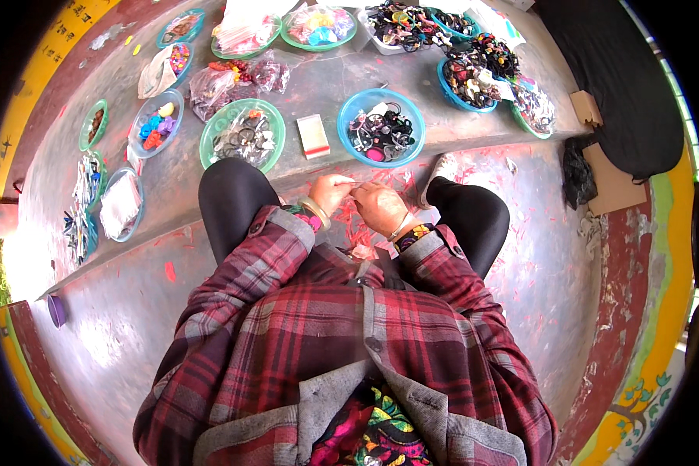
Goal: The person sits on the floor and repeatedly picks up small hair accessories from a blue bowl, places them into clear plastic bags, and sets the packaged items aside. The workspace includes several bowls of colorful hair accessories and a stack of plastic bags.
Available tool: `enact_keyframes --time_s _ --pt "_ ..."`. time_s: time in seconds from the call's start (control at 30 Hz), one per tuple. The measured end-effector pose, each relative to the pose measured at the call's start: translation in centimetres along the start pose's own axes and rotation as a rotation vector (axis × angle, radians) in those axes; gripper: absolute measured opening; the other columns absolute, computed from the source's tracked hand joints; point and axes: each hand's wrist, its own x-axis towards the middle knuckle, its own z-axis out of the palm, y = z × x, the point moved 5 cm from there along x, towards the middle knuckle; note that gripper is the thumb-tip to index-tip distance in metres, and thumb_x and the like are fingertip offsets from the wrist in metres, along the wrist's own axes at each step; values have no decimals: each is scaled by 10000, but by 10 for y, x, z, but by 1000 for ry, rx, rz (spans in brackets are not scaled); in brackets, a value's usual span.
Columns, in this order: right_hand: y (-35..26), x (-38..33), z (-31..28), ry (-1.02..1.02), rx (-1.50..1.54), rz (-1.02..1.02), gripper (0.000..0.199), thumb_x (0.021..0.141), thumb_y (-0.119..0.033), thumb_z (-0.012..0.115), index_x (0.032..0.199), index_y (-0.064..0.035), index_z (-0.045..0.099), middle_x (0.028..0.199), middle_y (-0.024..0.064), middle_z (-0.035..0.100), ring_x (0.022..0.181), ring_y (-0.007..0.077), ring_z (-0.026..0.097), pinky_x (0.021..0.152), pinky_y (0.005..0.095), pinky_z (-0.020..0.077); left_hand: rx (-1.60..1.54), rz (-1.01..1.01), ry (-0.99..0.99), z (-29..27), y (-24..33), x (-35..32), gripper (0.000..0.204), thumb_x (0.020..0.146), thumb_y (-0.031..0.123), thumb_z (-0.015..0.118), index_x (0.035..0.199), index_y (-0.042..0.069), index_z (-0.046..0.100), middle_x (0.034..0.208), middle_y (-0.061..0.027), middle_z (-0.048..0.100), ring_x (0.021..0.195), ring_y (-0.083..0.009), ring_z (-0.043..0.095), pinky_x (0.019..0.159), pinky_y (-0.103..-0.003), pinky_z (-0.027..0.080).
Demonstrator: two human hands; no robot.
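Observation:
My left hand (330, 194) and my right hand (381, 208) meet fingertip to fingertip between my knees. Both are closed in a pinch, and whatever sits between the fingers is too small to make out. Past them, on the raised ledge, lies a small white box (313, 135) with a red edge. To its right stands a blue basket (342, 128) of black hair ties and a pink round piece. A green basket (207, 141) of pale and metallic-looking trinkets is on its left.
Several more baskets line the ledge, including a clear one (176, 126) with coloured pieces and one with white packets (120, 203). Red scraps (357, 231) litter the floor below my hands. Cardboard (613, 182) and a black bag (579, 172) lie right; a purple cup (57, 311) stands left.

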Motion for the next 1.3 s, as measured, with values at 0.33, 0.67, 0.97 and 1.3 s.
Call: enact_keyframes --time_s 0.33,0.67,0.97,1.3 --pt "-9 3 0 20 -41 -80 173 665 -56 534 835 -33 552 770 102 551 759 281 536 679 361 439 51 7 90 -7 3 1 192 761 51 528 900 -60 601 831 -94 613 740 -120 564 663 -230 452" --pt "30 41 -27 155 274 69 156 714 -113 480 777 -83 620 742 126 576 722 319 556 641 389 457 -260 -308 238 -18 -2 0 175 784 94 503 875 -21 597 806 -56 603 697 -130 567 645 -236 453" --pt "120 81 21 -139 -282 250 223 719 -211 536 897 -89 595 1029 147 511 966 307 481 814 395 406 -414 -309 195 -3 -28 5 192 808 48 453 940 -43 558 911 -92 591 815 -166 579 680 -265 472" --pt "137 126 71 -394 -541 224 283 739 -164 498 993 -83 592 1280 146 324 1223 266 263 921 416 343 -473 -339 210 -3 -3 -8 206 798 70 473 942 -28 584 866 -70 601 756 -138 580 636 -242 465"
